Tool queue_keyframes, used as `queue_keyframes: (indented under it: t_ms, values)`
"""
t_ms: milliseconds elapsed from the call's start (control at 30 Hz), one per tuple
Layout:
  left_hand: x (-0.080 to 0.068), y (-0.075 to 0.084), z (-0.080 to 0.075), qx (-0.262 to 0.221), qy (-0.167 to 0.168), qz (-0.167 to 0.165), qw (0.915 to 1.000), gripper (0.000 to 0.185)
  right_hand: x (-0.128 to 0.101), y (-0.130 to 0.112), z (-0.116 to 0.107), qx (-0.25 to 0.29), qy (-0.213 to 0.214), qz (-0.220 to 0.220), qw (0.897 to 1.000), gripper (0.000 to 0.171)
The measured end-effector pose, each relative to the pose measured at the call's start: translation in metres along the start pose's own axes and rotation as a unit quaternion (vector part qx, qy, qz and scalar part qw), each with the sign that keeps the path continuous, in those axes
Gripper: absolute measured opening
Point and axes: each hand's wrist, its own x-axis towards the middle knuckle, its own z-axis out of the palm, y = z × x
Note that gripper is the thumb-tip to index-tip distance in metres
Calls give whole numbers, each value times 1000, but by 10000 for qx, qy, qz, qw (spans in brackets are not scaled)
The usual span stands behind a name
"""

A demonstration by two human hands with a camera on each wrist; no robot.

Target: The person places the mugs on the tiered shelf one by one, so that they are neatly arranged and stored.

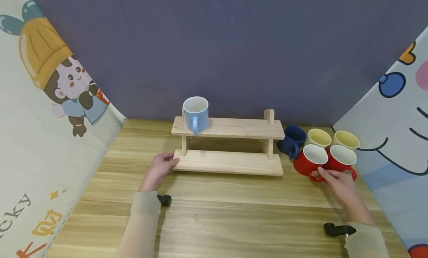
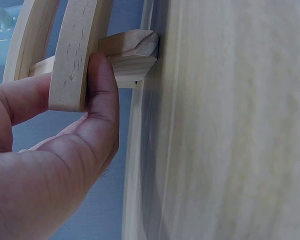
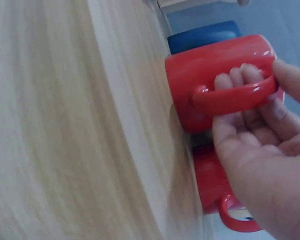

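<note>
A two-tier wooden shelf [image 1: 230, 162] stands against the back wall. My left hand [image 1: 161, 168] pinches the left end of its lower board between thumb and fingers; the left wrist view shows the board's end [image 2: 70, 65] in that grip. A light blue mug [image 1: 197, 116] is upright on the upper board, at its left. Over on the right, my right hand [image 1: 337, 185] holds the handle of the left red mug [image 3: 215, 70], fingers curled through it. That mug stands upright, close beside a second red mug [image 1: 341, 158].
Behind the red mugs are two yellow mugs [image 1: 319, 138], and a dark blue mug [image 1: 292, 139] sits between them and the shelf. A dark wall [image 1: 227, 53] closes off the back of the wooden table [image 1: 234, 217]; printed panels [image 1: 394, 139] flank both sides.
</note>
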Motion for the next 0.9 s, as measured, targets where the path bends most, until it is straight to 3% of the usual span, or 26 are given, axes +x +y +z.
queue_keyframes:
  t_ms: [100,233,367,567,733,900]
  values:
    - [1,-1,0,6,39,-34,10000,54,1,4,-2,1043,-320,-244,9937,28]
    - [1,-2,0,19,59,-44,10000,53,1,5,-3,1571,-600,-375,9851,27]
    - [2,-2,-1,32,88,-49,9999,53,2,3,-3,1499,-668,-288,9860,27]
    - [1,-2,0,95,108,-35,9999,54,2,0,0,881,-563,-105,9945,27]
    - [1,-2,1,156,102,-54,9998,54,-2,1,2,353,-199,80,9991,27]
    - [1,-2,1,236,136,-73,9996,53,-10,2,8,979,20,68,9952,23]
